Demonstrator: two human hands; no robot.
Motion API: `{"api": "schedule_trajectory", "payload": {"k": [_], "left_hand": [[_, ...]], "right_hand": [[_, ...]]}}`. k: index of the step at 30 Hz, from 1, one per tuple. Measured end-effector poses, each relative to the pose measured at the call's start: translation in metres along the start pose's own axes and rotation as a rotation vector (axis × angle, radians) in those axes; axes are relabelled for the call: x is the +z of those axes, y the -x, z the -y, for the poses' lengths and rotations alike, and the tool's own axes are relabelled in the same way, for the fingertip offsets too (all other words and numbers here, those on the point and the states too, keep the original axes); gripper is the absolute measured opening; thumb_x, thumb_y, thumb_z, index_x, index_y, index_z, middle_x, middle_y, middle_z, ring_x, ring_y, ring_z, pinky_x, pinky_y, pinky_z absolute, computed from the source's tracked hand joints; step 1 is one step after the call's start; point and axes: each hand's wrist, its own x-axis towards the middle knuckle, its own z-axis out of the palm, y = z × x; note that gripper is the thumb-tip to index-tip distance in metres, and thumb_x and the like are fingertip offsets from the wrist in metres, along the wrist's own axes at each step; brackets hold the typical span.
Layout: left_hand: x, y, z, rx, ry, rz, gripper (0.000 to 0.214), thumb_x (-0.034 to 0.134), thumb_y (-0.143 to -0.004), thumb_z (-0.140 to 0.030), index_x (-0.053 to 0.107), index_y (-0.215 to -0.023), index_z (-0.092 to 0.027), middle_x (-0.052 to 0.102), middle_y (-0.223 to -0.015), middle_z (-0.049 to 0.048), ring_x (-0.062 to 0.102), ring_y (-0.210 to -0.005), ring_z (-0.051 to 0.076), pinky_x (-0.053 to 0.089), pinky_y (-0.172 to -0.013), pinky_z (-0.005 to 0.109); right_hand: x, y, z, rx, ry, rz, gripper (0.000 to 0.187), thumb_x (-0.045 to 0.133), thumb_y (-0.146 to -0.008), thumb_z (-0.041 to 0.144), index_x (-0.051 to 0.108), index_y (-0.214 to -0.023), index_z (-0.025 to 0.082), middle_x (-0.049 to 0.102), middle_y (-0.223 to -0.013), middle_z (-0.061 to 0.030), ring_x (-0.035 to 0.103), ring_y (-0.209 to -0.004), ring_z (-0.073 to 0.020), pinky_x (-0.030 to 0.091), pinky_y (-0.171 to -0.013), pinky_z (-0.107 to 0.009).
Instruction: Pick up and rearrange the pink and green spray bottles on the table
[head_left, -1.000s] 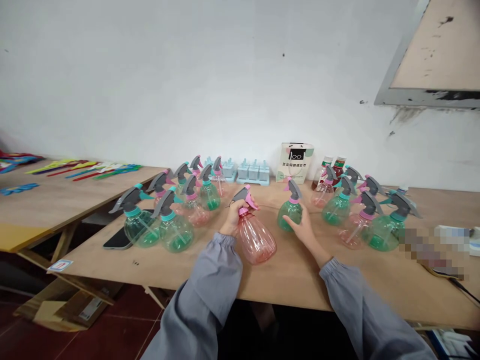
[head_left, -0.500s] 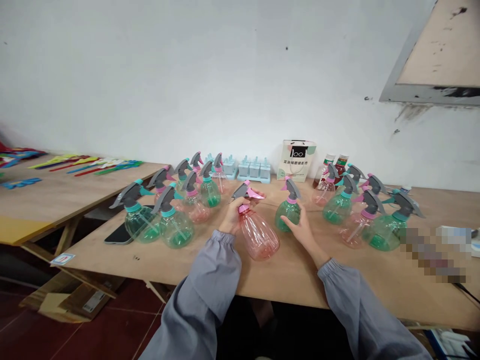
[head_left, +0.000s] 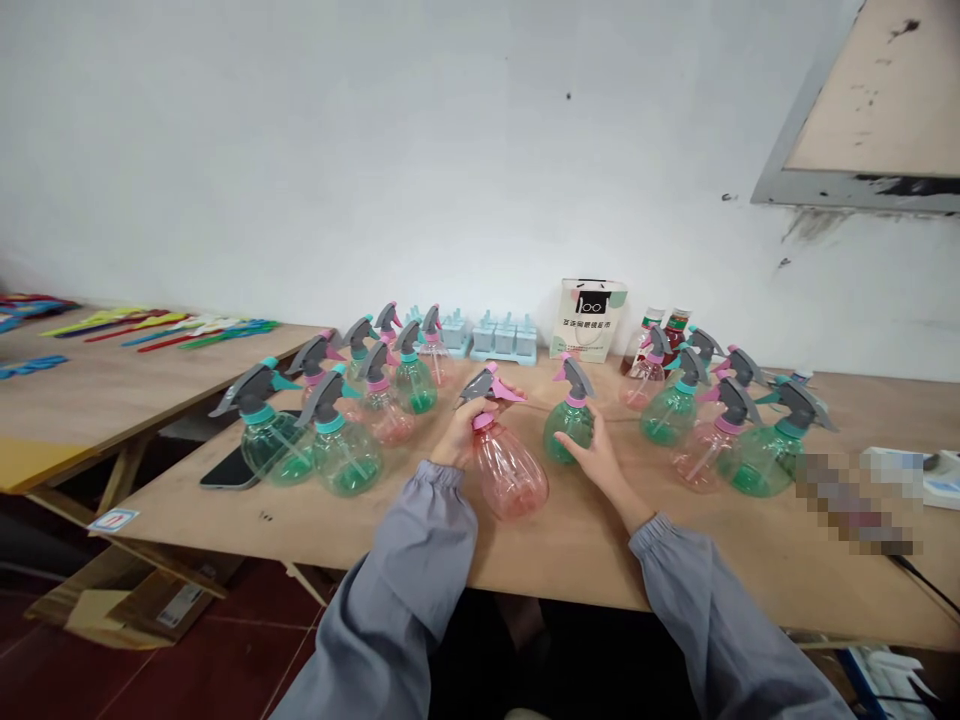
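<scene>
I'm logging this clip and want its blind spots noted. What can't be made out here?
Head view only:
- Pixelated patch on the table, right: whatever lies there is blurred out.
- Bag print: too small to read.
- Left hand palm: hidden behind the pink bottle neck.
- Right hand fingertips: behind the green bottle.
- Phone: partly covered by bottles.

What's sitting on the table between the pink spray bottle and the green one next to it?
Nothing: in the head view only bare table shows between the pink bottle and the green bottle.
</scene>
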Motion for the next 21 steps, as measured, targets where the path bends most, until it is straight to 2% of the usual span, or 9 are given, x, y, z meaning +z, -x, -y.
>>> {"api": "schedule_trajectory", "payload": {"k": [4, 10, 14, 17, 21], "left_hand": [[0.001, -0.001, -0.003, 0.051, -0.003, -0.096, 0.014, 0.057, -0.053, -0.022, 0.061, -0.065, -0.017, 0.062, -0.066, 0.0022, 0.070, -0.086, 0.023, 0.053, -0.065, 0.027], [0.004, -0.002, -0.007, 0.077, -0.043, -0.117, 0.020, 0.057, -0.055, -0.020, 0.062, -0.074, -0.018, 0.070, -0.082, 0.0035, 0.070, -0.097, 0.025, 0.056, -0.075, 0.031], [0.004, -0.003, -0.007, 0.142, -0.046, -0.117, 0.013, 0.056, -0.053, -0.023, 0.059, -0.065, -0.019, 0.064, -0.069, 0.0026, 0.070, -0.090, 0.024, 0.055, -0.075, 0.031], [0.000, -0.005, -0.007, 0.240, -0.184, -0.141, 0.005, 0.058, -0.056, -0.024, 0.057, -0.059, -0.021, 0.062, -0.064, 0.0023, 0.067, -0.083, 0.023, 0.053, -0.076, 0.032], [-0.011, -0.011, -0.012, 0.374, -0.496, -0.215, 0.007, 0.066, -0.059, -0.019, 0.066, -0.066, -0.022, 0.065, -0.069, 0.0003, 0.061, -0.075, 0.019, 0.049, -0.076, 0.029]], "right_hand": [[0.000, 0.000, 0.002, 0.005, 0.012, -0.010, 0.085, 0.077, -0.073, 0.064, 0.046, -0.139, 0.021, 0.054, -0.142, -0.0174, 0.052, -0.133, -0.0334, 0.039, -0.115, -0.056], [-0.001, 0.000, 0.004, 0.009, 0.022, 0.005, 0.084, 0.076, -0.073, 0.065, 0.045, -0.139, 0.023, 0.056, -0.140, -0.0159, 0.054, -0.131, -0.0322, 0.040, -0.114, -0.056], [-0.002, 0.000, 0.003, 0.028, 0.011, 0.009, 0.085, 0.077, -0.073, 0.064, 0.045, -0.140, 0.023, 0.055, -0.141, -0.0160, 0.053, -0.131, -0.0325, 0.041, -0.113, -0.056], [-0.001, 0.001, 0.003, 0.045, -0.005, 0.023, 0.086, 0.077, -0.072, 0.063, 0.044, -0.140, 0.022, 0.054, -0.142, -0.0172, 0.053, -0.132, -0.0331, 0.042, -0.113, -0.056], [0.000, 0.001, 0.001, 0.048, -0.014, 0.026, 0.087, 0.077, -0.072, 0.064, 0.043, -0.140, 0.021, 0.053, -0.142, -0.0179, 0.052, -0.133, -0.0333, 0.042, -0.113, -0.057]]}}
